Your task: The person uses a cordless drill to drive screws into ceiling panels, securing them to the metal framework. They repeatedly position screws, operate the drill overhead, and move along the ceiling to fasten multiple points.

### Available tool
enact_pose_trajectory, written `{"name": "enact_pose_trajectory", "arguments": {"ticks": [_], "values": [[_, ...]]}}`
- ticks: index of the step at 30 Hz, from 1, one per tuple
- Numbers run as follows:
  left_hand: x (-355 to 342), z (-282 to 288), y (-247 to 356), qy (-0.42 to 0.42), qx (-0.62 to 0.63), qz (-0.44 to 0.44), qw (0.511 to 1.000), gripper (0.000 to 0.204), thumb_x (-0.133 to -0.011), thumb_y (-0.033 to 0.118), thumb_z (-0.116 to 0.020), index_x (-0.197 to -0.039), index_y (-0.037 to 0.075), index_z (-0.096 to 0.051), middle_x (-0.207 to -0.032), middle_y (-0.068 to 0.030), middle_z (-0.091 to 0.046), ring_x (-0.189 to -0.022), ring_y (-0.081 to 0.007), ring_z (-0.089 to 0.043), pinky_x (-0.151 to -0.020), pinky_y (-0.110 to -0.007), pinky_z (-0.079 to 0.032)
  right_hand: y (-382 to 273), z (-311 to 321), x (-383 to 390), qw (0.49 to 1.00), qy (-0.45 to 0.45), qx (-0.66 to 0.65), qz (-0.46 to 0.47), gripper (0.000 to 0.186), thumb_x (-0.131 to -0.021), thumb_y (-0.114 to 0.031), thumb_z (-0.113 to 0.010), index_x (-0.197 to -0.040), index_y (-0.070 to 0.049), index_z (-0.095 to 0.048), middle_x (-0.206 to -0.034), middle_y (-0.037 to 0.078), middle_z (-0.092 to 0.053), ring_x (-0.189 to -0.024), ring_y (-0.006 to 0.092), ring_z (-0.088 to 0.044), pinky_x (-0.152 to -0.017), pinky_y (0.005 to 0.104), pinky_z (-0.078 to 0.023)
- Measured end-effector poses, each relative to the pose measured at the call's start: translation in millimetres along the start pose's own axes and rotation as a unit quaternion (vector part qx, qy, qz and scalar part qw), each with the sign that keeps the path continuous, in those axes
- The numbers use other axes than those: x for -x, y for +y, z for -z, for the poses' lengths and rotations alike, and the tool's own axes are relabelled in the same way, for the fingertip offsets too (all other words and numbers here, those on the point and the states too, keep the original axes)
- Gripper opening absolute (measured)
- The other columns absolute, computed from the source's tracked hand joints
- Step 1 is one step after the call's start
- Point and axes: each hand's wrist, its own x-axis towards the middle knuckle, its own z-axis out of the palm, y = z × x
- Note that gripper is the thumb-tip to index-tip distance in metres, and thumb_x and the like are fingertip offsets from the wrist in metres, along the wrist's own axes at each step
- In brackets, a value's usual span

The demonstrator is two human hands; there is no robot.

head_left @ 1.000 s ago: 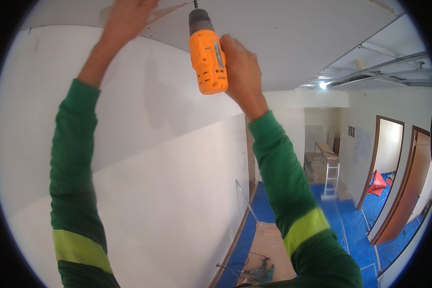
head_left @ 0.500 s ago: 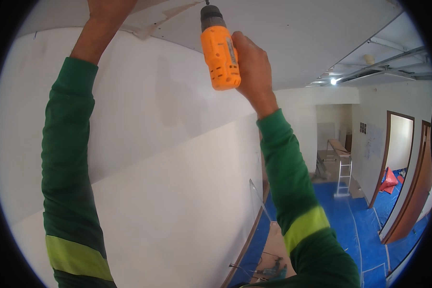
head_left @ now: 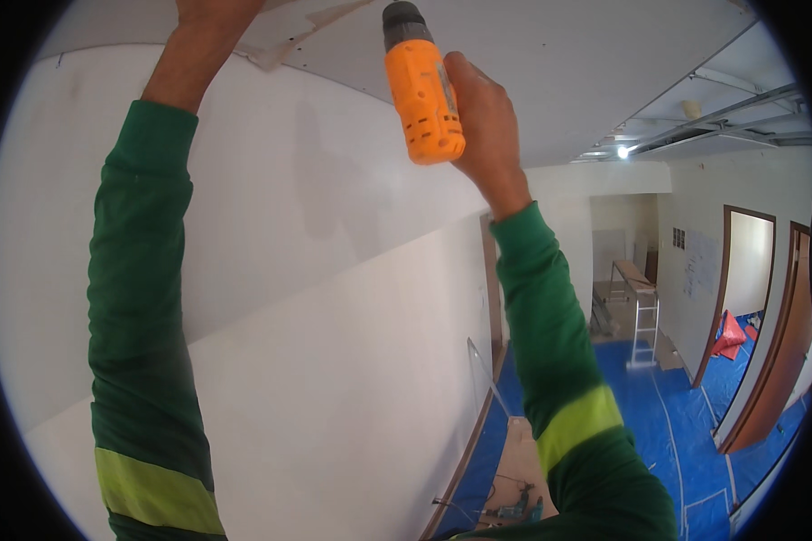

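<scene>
Orange drill driver (head_left: pixel 424 99) up below the ceiling panel (head_left: pixel 532 72), black chuck (head_left: pixel 404 25) pointing up. Right hand (head_left: pixel 485 122) clamped on its grip. Left hand (head_left: pixel 215 20) raised near the panel too, cut off by the top edge; fingers hidden, can't tell if gripping. White wall (head_left: pixel 334 361) alongside. Below right: teal power tools (head_left: pixel 519 508) on brown board, blue floor sheeting (head_left: pixel 636 406), trestle platform (head_left: pixel 636 278) farther back.

On my feed I see blue floor sheeting (head_left: pixel 636 406), a trestle platform (head_left: pixel 637 278) and a red bundle (head_left: pixel 730 335) through a doorway (head_left: pixel 747 261)
</scene>
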Motion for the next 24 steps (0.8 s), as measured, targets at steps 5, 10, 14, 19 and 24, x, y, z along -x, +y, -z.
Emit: {"name": "enact_pose_trajectory", "arguments": {"ticks": [5,10,14,19,24], "values": [[-10.5,-37.6,-53.3,-0.062,0.126,0.035,0.989,0.049,-0.084,0.045,-0.086,-0.075,0.006,-0.06,-0.077,-0.0052,-0.059,-0.065,-0.0199,-0.052,-0.062,-0.036,-0.045,-2.2,-10.4,-1.4,1.0,0.011,0.0,0.006,0.035,-0.083,-0.011,-0.084,-0.097,-0.008,-0.052,-0.085,0.011,-0.067,-0.074,0.0331,-0.069,-0.064,0.0398,-0.053],[5.7,2.8,8.5,0.022,0.045,0.002,0.999,0.049,-0.084,0.046,-0.086,-0.075,0.005,-0.06,-0.078,-0.0054,-0.06,-0.065,-0.0199,-0.052,-0.062,-0.037,-0.045,7.8,-4.5,0.4,1.0,0.015,0.017,0.017,0.034,-0.084,-0.012,-0.083,-0.098,-0.008,-0.053,-0.085,0.012,-0.068,-0.074,0.034,-0.069,-0.065,0.0401,-0.053],[4.1,0.7,1.8,0.044,0.033,-0.019,0.998,0.049,-0.083,0.046,-0.086,-0.074,0.005,-0.059,-0.077,-0.0053,-0.059,-0.064,-0.0194,-0.051,-0.061,-0.036,-0.045,3.1,-6.7,-0.9,1.0,0.014,0.008,0.01,0.034,-0.084,-0.012,-0.083,-0.1,-0.008,-0.053,-0.086,0.012,-0.068,-0.074,0.0348,-0.069,-0.065,0.0402,-0.054],[6.1,0.8,5.6,0.043,0.049,-0.007,0.998,0.05,-0.083,0.046,-0.086,-0.074,0.006,-0.057,-0.076,-0.0042,-0.057,-0.064,-0.0184,-0.049,-0.061,-0.036,-0.044,5.5,-5.6,-2.0,1.0,0.009,0.016,0.008,0.034,-0.084,-0.012,-0.083,-0.1,-0.007,-0.053,-0.086,0.013,-0.068,-0.075,0.0352,-0.07,-0.065,0.0404,-0.054],[6.3,-1.4,7.4,0.038,0.015,-0.004,0.999,0.051,-0.084,0.046,-0.086,-0.074,0.007,-0.056,-0.077,-0.0037,-0.056,-0.065,-0.0184,-0.049,-0.062,-0.036,-0.044,8.7,-5.9,-4.2,1.0,0.014,0.006,0.02,0.036,-0.082,-0.012,-0.084,-0.102,-0.008,-0.054,-0.086,0.013,-0.069,-0.075,0.035,-0.07,-0.066,0.0397,-0.055]]}}
